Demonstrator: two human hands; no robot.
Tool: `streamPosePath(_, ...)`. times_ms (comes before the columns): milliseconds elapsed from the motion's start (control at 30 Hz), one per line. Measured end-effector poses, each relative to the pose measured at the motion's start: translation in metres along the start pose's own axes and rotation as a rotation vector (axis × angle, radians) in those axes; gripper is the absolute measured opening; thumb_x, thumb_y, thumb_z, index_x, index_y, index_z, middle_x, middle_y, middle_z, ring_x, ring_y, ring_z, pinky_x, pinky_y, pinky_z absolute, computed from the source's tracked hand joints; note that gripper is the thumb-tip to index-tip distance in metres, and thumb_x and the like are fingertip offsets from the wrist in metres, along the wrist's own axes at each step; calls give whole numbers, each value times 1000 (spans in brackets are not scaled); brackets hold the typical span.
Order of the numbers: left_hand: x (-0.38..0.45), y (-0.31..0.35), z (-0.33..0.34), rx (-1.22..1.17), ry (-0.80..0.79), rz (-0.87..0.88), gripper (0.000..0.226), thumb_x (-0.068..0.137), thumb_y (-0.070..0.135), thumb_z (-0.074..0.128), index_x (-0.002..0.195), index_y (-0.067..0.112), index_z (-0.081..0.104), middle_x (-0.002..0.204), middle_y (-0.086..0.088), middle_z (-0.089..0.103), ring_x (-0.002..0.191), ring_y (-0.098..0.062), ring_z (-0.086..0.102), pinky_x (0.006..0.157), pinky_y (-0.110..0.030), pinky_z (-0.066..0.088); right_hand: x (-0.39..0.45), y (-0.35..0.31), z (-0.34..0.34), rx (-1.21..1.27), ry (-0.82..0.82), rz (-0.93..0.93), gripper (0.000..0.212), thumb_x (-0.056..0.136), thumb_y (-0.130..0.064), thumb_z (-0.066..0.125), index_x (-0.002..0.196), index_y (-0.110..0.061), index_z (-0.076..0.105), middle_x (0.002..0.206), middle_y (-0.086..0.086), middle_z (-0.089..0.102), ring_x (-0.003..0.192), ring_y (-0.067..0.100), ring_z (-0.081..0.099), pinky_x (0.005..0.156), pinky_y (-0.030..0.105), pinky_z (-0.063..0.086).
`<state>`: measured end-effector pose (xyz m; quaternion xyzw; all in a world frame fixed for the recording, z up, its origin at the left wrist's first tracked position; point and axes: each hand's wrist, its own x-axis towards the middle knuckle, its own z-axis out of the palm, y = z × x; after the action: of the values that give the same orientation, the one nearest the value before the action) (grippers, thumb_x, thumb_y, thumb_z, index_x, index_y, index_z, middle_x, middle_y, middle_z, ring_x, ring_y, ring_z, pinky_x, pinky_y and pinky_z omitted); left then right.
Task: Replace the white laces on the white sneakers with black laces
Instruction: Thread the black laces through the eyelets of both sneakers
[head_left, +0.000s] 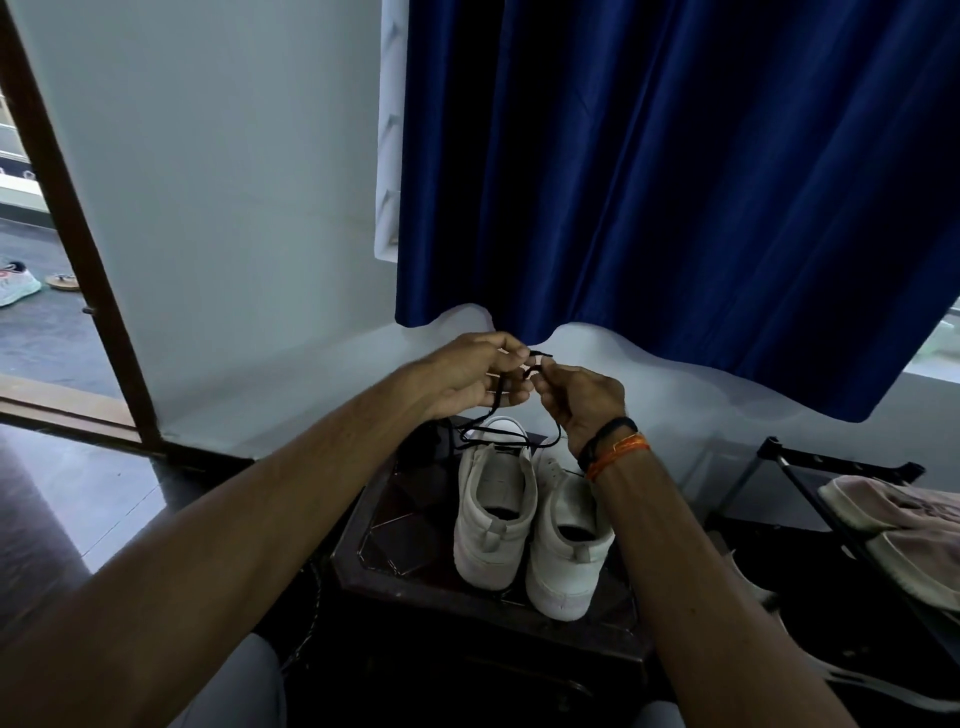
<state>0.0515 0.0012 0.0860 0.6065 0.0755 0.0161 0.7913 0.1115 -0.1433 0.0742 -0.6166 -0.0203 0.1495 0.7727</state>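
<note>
Head view: both hands raised above the sneakers, working a black lace (519, 441). Left hand (470, 374) has its fingers curled, pinching the lace near its tip. Right hand (584, 400) pinches the other part just beside it, fingers curled round the lace. The lace hangs in loops down to the toe of the left sneaker (493, 512). Right sneaker (569, 551) stands touching it, heels toward the camera, both on a dark worktop (395, 530). Blue curtain (675, 182) behind. Bands on the right wrist (615, 449).
</note>
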Motion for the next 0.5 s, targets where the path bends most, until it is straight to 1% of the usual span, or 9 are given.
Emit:
streamPosePath(67,-2,-1,2,-42,-25,-64,11,99,0,56,94,5,64,89,-12,73,81,-22,72,74,-35,62,1,4,-1,-48,26,12,11,94,-9,68,97,0,74,74,7,70,63,13,63,55,19,53)
streamPosePath(133,-2,-3,2,-103,-20,-91,9,99,-1,56,100,2,65,89,-11,76,82,-21,74,74,-34,63,-1,6,-1,-71,25,17,11,94,-10,67,97,-2,74,76,7,70,64,13,63,55,20,52)
streamPosePath(200,-2,-3,1,-147,-1,-105,12,97,-2,58,106,-3,65,94,-15,75,84,-20,74,76,-33,63,-3,8,-2,-126,-11,5,10,93,-12,68,96,-5,75,76,7,71,65,13,63,58,22,52)
streamPosePath(267,-2,-4,1,-152,20,-112,16,95,-2,60,111,-5,65,97,-18,73,85,-20,74,75,-32,63,-3,9,-4,-251,-41,-32,10,92,-11,66,95,-10,77,79,7,72,66,14,63,59,25,53)
streamPosePath(333,-2,-2,0,-148,44,-113,17,95,-1,62,111,-5,67,100,-19,74,86,-20,74,76,-33,63,1,12,-7,-495,33,-194,11,89,-14,69,93,-19,78,85,6,72,71,16,64,65,31,56)
streamPosePath(400,0,0,-1,-150,75,-119,16,96,3,62,110,-2,68,105,-18,75,92,-23,75,82,-35,62,1,13,-10,-712,196,-481,12,85,-18,76,94,-26,78,96,0,68,81,14,65,78,33,56)
streamPosePath(433,0,1,-2,-151,94,-121,16,97,5,61,110,-1,69,107,-17,75,97,-24,74,86,-37,61,-1,12,-11,-750,244,-630,13,84,-16,76,93,-26,78,100,-4,65,81,11,64,80,30,54)
streamPosePath(467,1,2,-3,-151,112,-122,15,97,6,61,109,0,69,107,-16,76,100,-25,74,90,-37,60,-3,12,-12,-755,238,-766,14,85,-13,75,90,-25,77,100,-5,64,78,7,63,76,25,54)
streamPosePath(500,1,2,-3,-154,124,-125,15,98,6,60,107,1,70,106,-15,76,100,-25,74,91,-37,59,-4,11,-12,-755,180,-872,14,85,-9,74,88,-22,77,99,-5,65,75,6,63,72,21,54)
